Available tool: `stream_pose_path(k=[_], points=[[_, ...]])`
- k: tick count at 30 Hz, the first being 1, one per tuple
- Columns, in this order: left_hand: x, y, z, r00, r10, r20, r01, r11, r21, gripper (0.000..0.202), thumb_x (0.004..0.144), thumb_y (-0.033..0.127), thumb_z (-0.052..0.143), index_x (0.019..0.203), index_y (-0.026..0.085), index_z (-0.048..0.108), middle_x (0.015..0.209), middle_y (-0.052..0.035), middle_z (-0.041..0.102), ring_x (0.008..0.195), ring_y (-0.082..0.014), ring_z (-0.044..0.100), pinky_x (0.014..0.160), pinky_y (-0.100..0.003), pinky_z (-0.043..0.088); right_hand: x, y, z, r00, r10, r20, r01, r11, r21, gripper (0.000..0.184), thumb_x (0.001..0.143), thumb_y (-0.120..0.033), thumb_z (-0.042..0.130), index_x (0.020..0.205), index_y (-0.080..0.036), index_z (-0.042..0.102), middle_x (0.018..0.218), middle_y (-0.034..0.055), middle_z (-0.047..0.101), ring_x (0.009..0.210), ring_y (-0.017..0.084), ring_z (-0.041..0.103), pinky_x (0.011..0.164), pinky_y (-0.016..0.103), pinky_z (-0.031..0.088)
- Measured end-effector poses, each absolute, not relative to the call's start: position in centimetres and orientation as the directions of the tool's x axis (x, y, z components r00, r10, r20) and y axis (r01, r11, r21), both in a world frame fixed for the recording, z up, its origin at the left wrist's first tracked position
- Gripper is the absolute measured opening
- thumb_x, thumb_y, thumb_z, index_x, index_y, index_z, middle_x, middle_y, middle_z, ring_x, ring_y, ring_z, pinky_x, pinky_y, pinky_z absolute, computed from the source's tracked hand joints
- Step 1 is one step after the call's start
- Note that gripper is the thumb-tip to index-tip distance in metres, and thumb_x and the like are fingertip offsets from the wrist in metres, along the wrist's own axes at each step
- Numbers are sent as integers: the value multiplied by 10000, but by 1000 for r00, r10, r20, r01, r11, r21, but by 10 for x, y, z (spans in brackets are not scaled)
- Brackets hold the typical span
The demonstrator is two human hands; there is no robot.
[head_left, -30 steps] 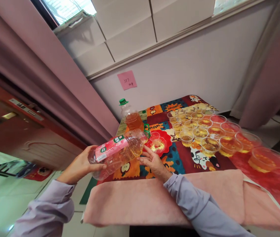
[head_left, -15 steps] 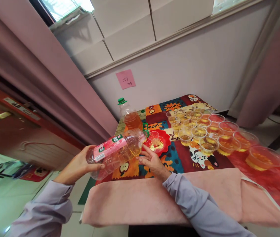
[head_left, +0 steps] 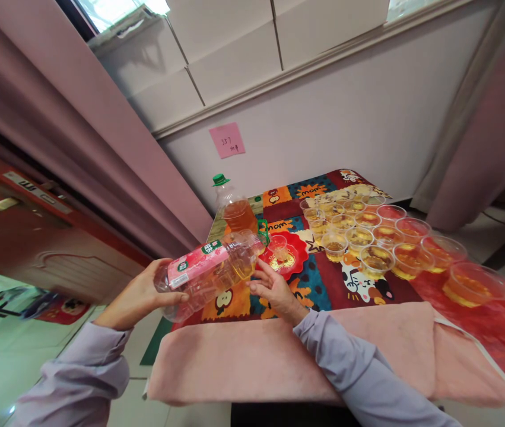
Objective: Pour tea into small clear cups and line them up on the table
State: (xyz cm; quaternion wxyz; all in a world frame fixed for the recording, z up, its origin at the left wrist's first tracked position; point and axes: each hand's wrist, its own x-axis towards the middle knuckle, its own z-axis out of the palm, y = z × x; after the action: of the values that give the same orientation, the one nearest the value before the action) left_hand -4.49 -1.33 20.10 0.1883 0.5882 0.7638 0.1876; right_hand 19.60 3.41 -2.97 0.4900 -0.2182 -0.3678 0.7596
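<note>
A large clear plastic bottle [head_left: 201,264] with a pink label lies tilted nearly on its side, its neck toward the right. My left hand [head_left: 148,290] is wrapped round its base end. A little yellowish liquid shows inside near the neck. My right hand [head_left: 276,290] is just below the neck, its fingers stretched out and apart; whether they touch the bottle I cannot tell. Beyond the neck, a clear plastic cup [head_left: 280,248] stands on a red scalloped plate [head_left: 299,259]. A green ring [head_left: 263,230] shows by the bottle's mouth.
Another bottle [head_left: 238,214] with a green cap stands upright behind, partly full of amber liquid. Several clear cups [head_left: 377,261] of yellow liquid stand in rows at the right. A patterned cloth covers the table, with a pink cloth [head_left: 279,362] along its near edge.
Almost nothing differs. The bottle's neck has risen very slightly, and both hands keep their places.
</note>
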Motion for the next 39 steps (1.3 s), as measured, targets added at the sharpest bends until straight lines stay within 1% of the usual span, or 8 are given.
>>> stream_pose_path(k=[6,12,17,20,24,28,33,39], points=[[-50,-13,199,-229,970,-77,840,237,488,948,468,582,930,1260,200,574,1273,-145,725,1175,-385,696,1061,-522,559,198,34,-28,-430,902,33,-573,-244,-782,1180,670,-544,963,1655,-251,384,1460,170,606,1167,273,725,1163,529,455],[-56,-13,198,-215,973,-88,855,231,465,983,499,604,926,1308,189,552,1324,-158,702,1215,-376,677,1093,-509,538,197,34,-29,-420,907,33,-571,-236,-786,1184,663,-549,963,1655,-255,388,1463,179,601,1154,278,729,1158,536,455],[-55,-12,198,-208,976,-60,858,212,468,941,498,591,930,1280,202,578,1283,-138,727,1194,-374,693,1056,-496,566,197,35,-29,-419,908,30,-570,-237,-787,1200,658,-552,964,1658,-237,380,1469,191,592,1153,278,726,1154,534,459],[-50,-12,200,-217,974,-59,852,218,477,934,479,591,928,1258,201,590,1250,-135,738,1164,-376,707,1031,-504,581,198,34,-29,-412,910,46,-578,-222,-785,1161,684,-531,958,1653,-240,390,1447,184,609,1141,269,730,1152,526,464],[-46,-12,203,-218,974,-59,851,219,477,918,475,592,923,1245,212,597,1236,-130,744,1145,-376,713,1023,-521,587,198,34,-28,-422,906,31,-575,-242,-781,1183,673,-535,964,1658,-245,376,1476,189,592,1170,273,725,1161,527,460],[-46,-12,204,-215,975,-60,859,218,462,897,492,585,917,1247,218,599,1226,-124,749,1145,-366,717,1016,-506,595,197,34,-29,-420,907,16,-578,-254,-776,1180,652,-539,974,1646,-271,396,1493,184,589,1175,277,725,1158,543,465],[-41,-13,206,-229,972,-53,847,226,480,898,463,577,923,1222,208,614,1194,-127,758,1133,-379,720,988,-485,604,196,35,-31,-412,911,23,-582,-244,-776,1134,671,-520,970,1636,-292,420,1479,176,599,1159,277,732,1145,544,476],[-37,-11,209,-230,972,-41,847,221,483,872,442,565,928,1187,216,637,1155,-115,768,1099,-374,729,975,-488,608,196,35,-31,-403,914,45,-589,-222,-777,1124,693,-508,959,1643,-266,410,1449,174,616,1138,266,736,1148,525,472]])
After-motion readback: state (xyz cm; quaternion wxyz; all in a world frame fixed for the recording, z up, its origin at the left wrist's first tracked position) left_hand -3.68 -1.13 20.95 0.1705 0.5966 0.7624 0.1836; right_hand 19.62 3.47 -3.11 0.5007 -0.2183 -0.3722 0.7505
